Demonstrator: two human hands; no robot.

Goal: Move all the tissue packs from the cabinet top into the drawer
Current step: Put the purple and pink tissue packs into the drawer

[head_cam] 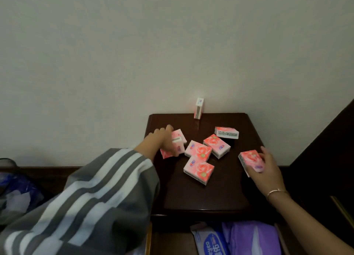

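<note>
**Both hands on tissue packs, others loose between them**

In the middle left of the frame our left hand curls its fingers over a pink tissue pack at the left edge of the cabinet top; blur hides the exact grip. At the middle right our right hand grips another pack, tilted, from its right side. Between the hands four loose packs lie; one upright pack stands at the wall. At the bottom, the open drawer holds a blue packet and purple packets.
</note>
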